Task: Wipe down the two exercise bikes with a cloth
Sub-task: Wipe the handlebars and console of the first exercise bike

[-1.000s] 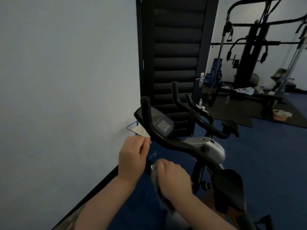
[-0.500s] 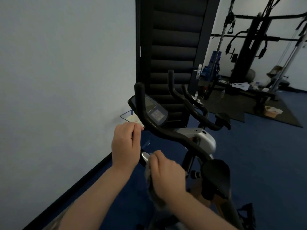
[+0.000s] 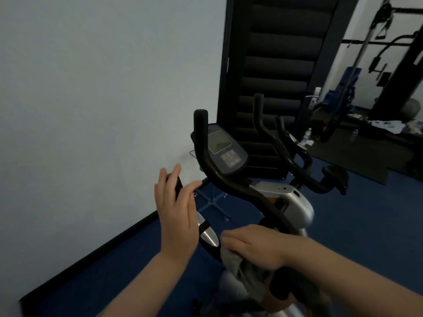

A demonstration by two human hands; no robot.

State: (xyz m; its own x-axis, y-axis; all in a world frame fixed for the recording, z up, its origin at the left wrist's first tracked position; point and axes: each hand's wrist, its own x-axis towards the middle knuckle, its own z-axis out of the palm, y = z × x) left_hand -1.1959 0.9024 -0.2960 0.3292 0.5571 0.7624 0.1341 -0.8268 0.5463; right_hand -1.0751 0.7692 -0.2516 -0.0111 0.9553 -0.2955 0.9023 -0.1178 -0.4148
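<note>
Near bike (image 3: 231, 191): black curved handlebars, grey-blue console w/ blank screen between them, silver body below. Left handlebar end sits just beyond the left hand's fingertips (image 3: 177, 167), silver-banded section beside that palm. Grey cloth (image 3: 238, 263) bunched under the right hand's fingers (image 3: 231, 239), pressed against the frame (folds hang below the knuckles). Second bike (image 3: 297, 156) well past both hands, black bars upright.

The room I look into is dim and bluish, with most light falling on the pale wall (image 3: 91, 88) to my left. The dark panel (image 3: 274, 65) ahead swallows detail. My hands look soft and slightly smeared, my left hand (image 3: 177, 213) most. Straight lines bow toward the edges, and the lower corners go dark.
</note>
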